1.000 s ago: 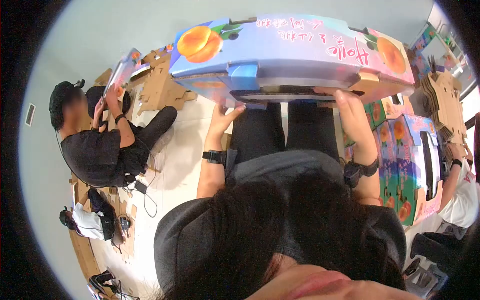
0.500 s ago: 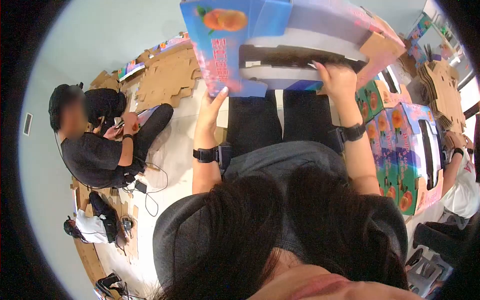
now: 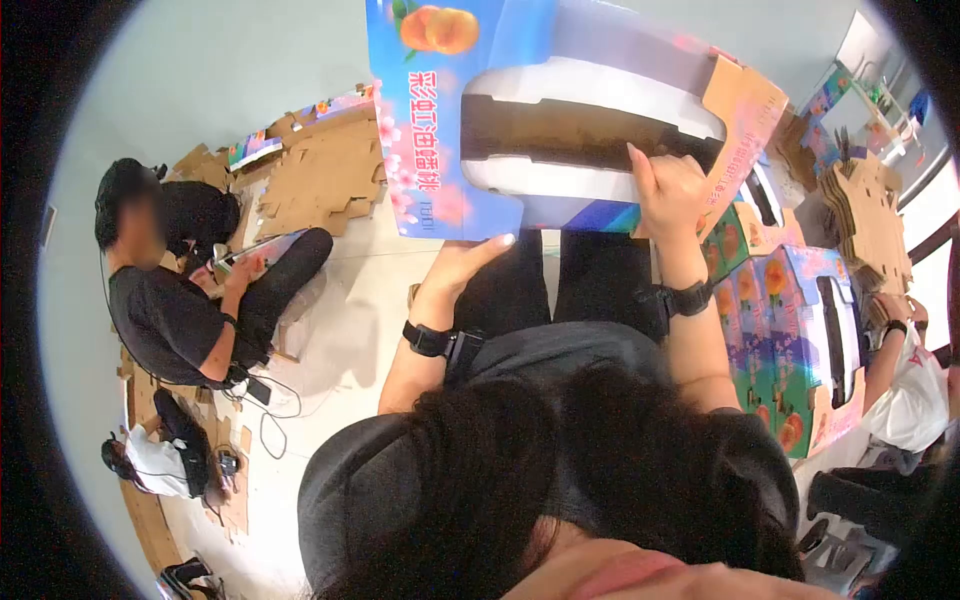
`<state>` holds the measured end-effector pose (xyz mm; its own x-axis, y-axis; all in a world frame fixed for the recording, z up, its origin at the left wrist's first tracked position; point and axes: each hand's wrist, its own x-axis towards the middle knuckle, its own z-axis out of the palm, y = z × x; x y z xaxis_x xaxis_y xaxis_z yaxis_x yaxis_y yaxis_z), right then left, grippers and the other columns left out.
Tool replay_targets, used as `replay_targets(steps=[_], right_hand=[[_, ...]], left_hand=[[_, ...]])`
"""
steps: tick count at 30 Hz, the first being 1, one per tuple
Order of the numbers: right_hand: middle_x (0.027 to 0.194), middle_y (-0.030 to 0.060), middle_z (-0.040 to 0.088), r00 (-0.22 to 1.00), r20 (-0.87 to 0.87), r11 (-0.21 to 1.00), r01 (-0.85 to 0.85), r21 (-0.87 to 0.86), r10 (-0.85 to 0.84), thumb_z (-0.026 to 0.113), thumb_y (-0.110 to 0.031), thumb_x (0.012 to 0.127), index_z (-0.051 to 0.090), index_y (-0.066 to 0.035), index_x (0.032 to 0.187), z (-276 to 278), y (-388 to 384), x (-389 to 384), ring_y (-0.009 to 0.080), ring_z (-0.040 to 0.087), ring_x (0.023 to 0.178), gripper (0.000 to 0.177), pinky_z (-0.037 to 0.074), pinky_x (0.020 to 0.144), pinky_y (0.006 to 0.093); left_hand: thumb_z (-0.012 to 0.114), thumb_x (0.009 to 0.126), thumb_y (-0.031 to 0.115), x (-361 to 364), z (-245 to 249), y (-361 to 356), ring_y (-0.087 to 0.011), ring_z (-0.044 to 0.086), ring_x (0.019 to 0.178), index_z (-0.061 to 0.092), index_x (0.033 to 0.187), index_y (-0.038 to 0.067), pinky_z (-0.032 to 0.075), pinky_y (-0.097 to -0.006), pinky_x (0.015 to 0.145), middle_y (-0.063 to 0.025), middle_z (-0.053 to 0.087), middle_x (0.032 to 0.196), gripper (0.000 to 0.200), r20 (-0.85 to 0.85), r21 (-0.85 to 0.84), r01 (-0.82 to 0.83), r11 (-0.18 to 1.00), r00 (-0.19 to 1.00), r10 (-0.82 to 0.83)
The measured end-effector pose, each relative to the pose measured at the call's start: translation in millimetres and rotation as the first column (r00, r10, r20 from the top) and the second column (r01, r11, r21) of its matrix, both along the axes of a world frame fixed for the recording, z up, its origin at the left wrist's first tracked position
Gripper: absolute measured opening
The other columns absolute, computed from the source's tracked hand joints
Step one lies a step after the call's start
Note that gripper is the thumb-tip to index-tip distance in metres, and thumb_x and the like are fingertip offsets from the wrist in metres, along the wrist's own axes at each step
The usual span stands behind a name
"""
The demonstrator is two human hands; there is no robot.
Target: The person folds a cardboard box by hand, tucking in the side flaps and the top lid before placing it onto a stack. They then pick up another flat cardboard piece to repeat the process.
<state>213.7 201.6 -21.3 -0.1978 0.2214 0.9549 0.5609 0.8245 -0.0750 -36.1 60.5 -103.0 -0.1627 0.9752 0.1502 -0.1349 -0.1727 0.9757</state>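
the peach box is held up above the person's lap. the left hand supports its lower edge, fingers spread flat; the right hand is clamped on its slot edge.

Both hands gripping printed peach box, seated co-worker

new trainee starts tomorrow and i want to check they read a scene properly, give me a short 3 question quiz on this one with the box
1. True or false: the right hand grips the box at its window cutout.
2. Where is the stack of boxes? A: on the right side. B: on the left side. C: overhead.
3. Fill in: the left hand meets the box with fingers ___ (curled/straight).
Key: 1 true; 2 A; 3 straight.
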Motion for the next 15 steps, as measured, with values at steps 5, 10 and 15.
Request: replay_targets(steps=[5,10,15], right_hand=[[0.049,0.0076,0.051,0.999,0.034,0.999,0.014,-0.032,-0.013,0.076,-0.024,0.086,0.053,-0.006,0.050,20,-10,-1,0.0245,0.050,0.044,0.046,0.035,0.049,0.0355],[0.050,0.0083,0.051,0.990,0.128,0.991,-0.046,-0.127,0.062,0.074,-0.022,0.087,0.055,-0.006,0.053,28,-18,1,0.0258,0.048,0.044,0.042,0.035,0.050,0.0362],[0.054,0.0081,0.054,0.975,0.129,0.975,-0.161,-0.152,0.181,0.071,-0.018,0.086,0.061,-0.006,0.060,23,-7,1,0.0269,0.048,0.047,0.030,0.036,0.053,0.0365]], left_hand=[[0.080,0.082,0.012,15,-19,10,-0.0194,0.055,0.115,0.055,0.131,0.004,0.044,-0.0351,0.102,-0.0057,0.059,0.123,0.056,0.199,0.116,-0.047,0.992,0.980,0.023],[0.080,0.081,0.011,25,-12,16,-0.0197,0.056,0.112,0.055,0.129,0.004,0.045,-0.0357,0.100,-0.0067,0.060,0.120,0.054,0.324,0.217,-0.182,0.959,0.940,0.106],[0.079,0.081,0.011,21,-9,9,-0.0199,0.055,0.114,0.055,0.129,0.004,0.045,-0.0361,0.101,-0.0072,0.059,0.122,0.053,0.187,0.168,-0.183,0.969,0.971,0.151]])
